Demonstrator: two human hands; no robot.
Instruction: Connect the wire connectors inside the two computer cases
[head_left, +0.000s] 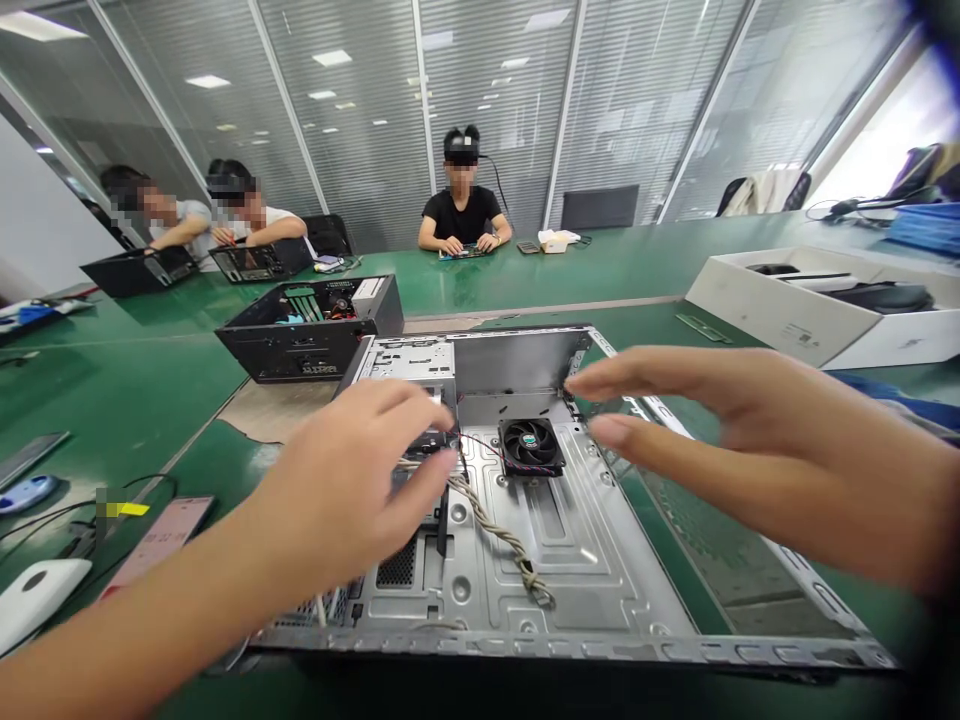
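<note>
An open metal computer case (570, 570) lies on the green table in front of me. Inside it rests a black fan (531, 446) with a thin dark and reddish wire, and a twisted beige cable bundle (495, 530) trails over the bare case floor. My left hand (367, 470) is over the drive bay side at the left, thumb and fingers apart, with nothing visible between them. Over the right edge of the case hovers my right hand (750, 440), fingers stretched out and thumb apart, holding nothing.
Behind the case stands another black computer case (315, 330). A white box (817, 305) is at the right. Phones, a blue mouse (28, 494) and a white device (41, 600) lie at left. Across the table sits a person (461, 210); two more people work at the far left.
</note>
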